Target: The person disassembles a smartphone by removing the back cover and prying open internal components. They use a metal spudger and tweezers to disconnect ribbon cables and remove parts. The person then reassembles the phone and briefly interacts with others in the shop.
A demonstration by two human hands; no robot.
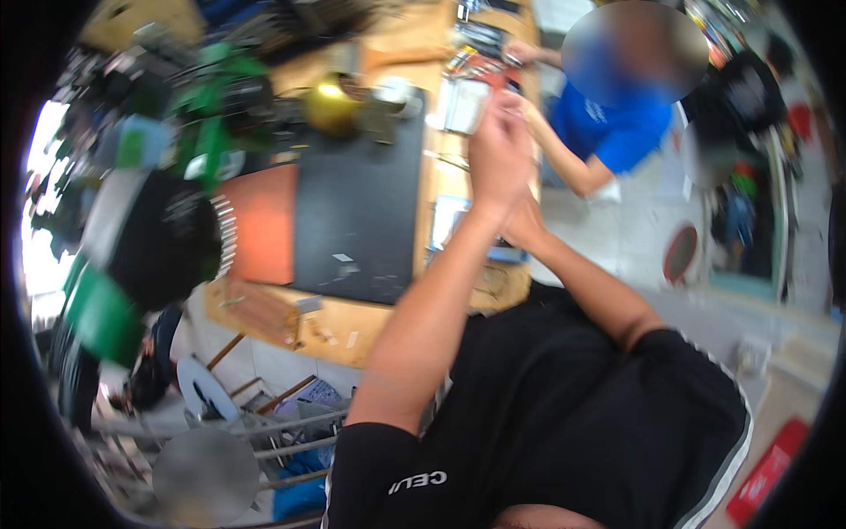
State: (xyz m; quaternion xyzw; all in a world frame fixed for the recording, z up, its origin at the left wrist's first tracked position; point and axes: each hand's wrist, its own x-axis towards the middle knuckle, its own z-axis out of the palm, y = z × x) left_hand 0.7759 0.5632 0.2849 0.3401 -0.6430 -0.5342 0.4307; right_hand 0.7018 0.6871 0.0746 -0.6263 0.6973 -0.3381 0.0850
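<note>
My left hand (500,159) is raised above the right part of the workbench. Its fingers are drawn together, and motion blur hides what they may hold. Just below it, my right hand (523,222) is partly covered by my left wrist, so its fingers do not show. A tablet-like device with a light screen (448,220) lies on the bench beside my forearms. Close past my left fingertips is the bent arm (564,159) of a person in a blue shirt (608,128), whose hands are over the bench's far right side.
A black mat (357,212) and an orange sheet (257,225) cover much of the wooden bench (339,339). A shiny gold round object (335,106) stands at the mat's far edge. Green and black equipment (207,115) crowds the left. A red-rimmed round object (680,253) is at right.
</note>
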